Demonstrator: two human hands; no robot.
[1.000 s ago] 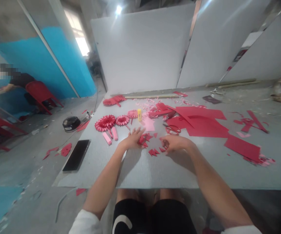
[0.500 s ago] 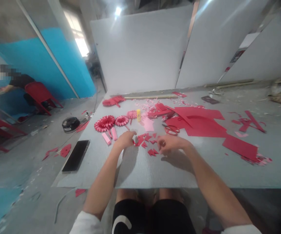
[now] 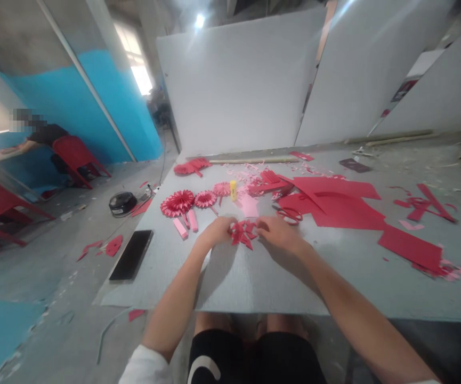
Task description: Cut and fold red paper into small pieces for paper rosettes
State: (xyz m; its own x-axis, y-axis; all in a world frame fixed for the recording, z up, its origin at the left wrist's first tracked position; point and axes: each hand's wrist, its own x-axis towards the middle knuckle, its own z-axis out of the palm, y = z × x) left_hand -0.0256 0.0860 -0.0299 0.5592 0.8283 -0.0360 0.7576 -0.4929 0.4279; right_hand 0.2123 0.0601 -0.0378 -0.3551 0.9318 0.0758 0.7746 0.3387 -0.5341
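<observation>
Red scraps (image 3: 242, 231) converged, between left grip (image 3: 216, 230), right grip (image 3: 280, 232)

The small red paper pieces (image 3: 237, 234) are matt, flat-looking and cut with sharp corners, many of them narrow triangles or pointed slivers. They lie loosely gathered in one compact cluster on the bare grey surface of the desk (image 3: 250, 288), several touching or overlapping, their tips aimed in different directions. One slim piece sticks out from the cluster toward the near edge. Blur hides the outlines of single pieces and their exact number
</observation>
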